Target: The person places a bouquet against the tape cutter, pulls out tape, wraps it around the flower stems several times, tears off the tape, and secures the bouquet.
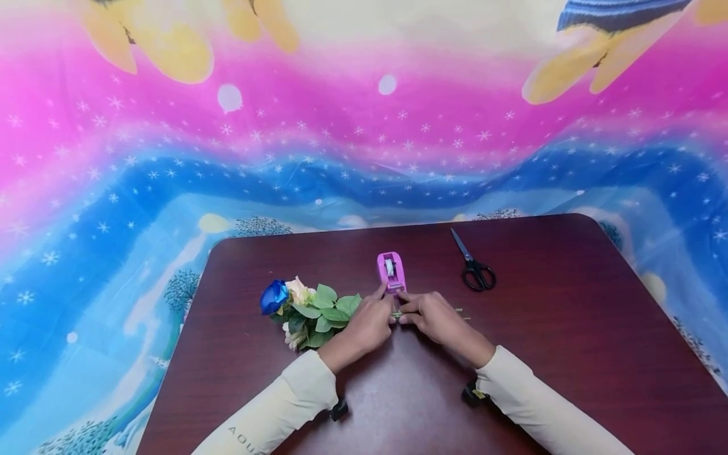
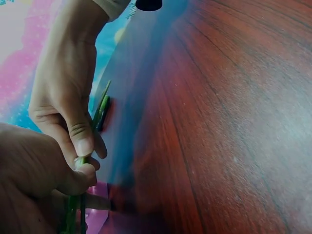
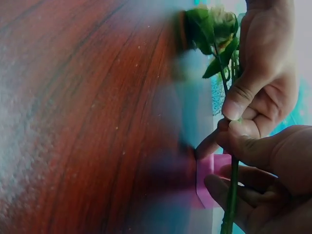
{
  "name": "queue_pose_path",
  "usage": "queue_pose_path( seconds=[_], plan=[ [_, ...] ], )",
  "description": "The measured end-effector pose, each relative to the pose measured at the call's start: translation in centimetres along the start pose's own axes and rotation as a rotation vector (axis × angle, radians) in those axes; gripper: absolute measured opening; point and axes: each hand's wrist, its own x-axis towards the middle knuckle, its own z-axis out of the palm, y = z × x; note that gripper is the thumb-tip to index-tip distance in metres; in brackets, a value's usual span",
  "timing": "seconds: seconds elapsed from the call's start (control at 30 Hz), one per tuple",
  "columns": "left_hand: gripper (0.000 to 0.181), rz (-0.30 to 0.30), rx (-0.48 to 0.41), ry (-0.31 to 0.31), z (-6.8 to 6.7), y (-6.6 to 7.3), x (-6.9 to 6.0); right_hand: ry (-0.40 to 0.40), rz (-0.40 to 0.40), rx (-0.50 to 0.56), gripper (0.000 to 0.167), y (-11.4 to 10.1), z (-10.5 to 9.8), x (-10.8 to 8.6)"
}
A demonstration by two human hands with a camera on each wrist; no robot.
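Note:
A bunch of flowers lies sideways over the table, with a blue rose (image 1: 274, 297), pale blossoms and green leaves (image 1: 325, 309) at the left. My left hand (image 1: 370, 322) pinches its green stems (image 3: 231, 200) between thumb and fingers. Close beside it, my right hand (image 1: 440, 319) pinches the same stems, thumb tip almost against the left thumb, as the right wrist view shows. Just beyond the fingertips stands a pink tape dispenser (image 1: 399, 270) with a small roll in it. Whether tape lies between the fingers is hidden.
Black-handled scissors (image 1: 479, 276) lie open-bladed at the back right of the dark red-brown table (image 1: 546, 284). Behind the table hangs a patterned pink and blue cloth (image 1: 341, 139).

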Motion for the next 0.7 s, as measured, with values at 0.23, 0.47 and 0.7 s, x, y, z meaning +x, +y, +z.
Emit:
queue_pose_path(
  seconds=[0.23,0.47,0.7],
  plan=[
    [0.020,-0.024,0.009,-0.047,-0.46,0.27,-0.15,0.000,-0.013,0.002,0.022,-0.01,0.05,-0.20],
    [0.017,-0.037,0.024,-0.046,-0.69,0.00,-0.34,0.034,-0.052,-0.003,0.018,0.07,0.47,0.17],
    [0.011,-0.027,0.130,0.040,-0.54,0.14,-0.52,0.009,0.099,-0.010,0.014,0.07,0.37,0.61]
  ],
)
